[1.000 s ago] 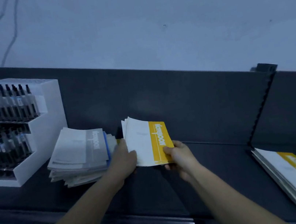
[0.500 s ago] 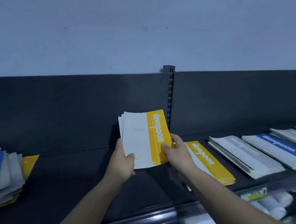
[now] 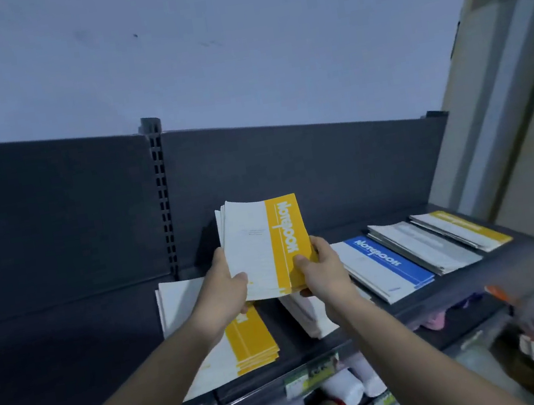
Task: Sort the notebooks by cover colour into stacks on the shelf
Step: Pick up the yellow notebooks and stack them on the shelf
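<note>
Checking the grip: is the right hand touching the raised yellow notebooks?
Touching. The head view shows the right hand gripping the raised yellow notebooks, its thumb on the yellow band near the bottom edge.

Bare left forearm (image 3: 147, 386) and bare right forearm (image 3: 400, 338), uncovered from the picture's lower border up to the wrists, in front of the shelf (image 3: 278, 325). Both long and slim, narrow at the wrist. Above the shelf, left hand (image 3: 223, 290) and right hand (image 3: 324, 273), also bare. Slender thumbs (image 3: 239, 278); nails too blurred to describe.
</note>
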Demonstrator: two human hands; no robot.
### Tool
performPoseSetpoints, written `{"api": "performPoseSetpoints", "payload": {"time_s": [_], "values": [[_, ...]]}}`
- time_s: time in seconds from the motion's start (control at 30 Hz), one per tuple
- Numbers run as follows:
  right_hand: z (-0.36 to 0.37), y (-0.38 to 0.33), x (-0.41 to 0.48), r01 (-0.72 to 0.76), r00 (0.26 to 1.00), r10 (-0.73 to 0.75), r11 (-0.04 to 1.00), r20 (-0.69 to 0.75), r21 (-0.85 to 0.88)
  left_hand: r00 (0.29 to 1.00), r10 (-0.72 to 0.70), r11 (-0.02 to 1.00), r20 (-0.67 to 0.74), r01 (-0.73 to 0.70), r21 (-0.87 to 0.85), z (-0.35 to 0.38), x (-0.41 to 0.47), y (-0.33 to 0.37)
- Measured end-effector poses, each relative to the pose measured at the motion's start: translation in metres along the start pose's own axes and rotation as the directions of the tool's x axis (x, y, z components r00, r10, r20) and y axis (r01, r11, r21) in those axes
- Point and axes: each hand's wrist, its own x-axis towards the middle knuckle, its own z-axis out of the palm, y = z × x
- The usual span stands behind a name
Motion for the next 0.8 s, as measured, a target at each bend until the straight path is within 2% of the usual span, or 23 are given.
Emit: {"api": "performPoseSetpoints", "payload": {"time_s": [0.33,0.63,0.8], "values": [[-0.096,0.026,0.07,-0.031,0.985,0.033,0.999,-0.168,0.012,0.993,0.06,0.998,0.097,-0.062,0.017,0.113,0.075,0.027],[-0.209,0.051,0.116,-0.06,0.981,0.054,0.998,-0.187,-0.023,0.986,0.072,0.997,0.148,-0.077,0.027,0.232,0.102,0.06],[-0.29,0.064,0.144,-0.06,0.987,0.041,0.991,-0.153,-0.121,0.985,0.019,0.999,0.169,-0.024,0.025,0.311,0.106,0.083]]}}
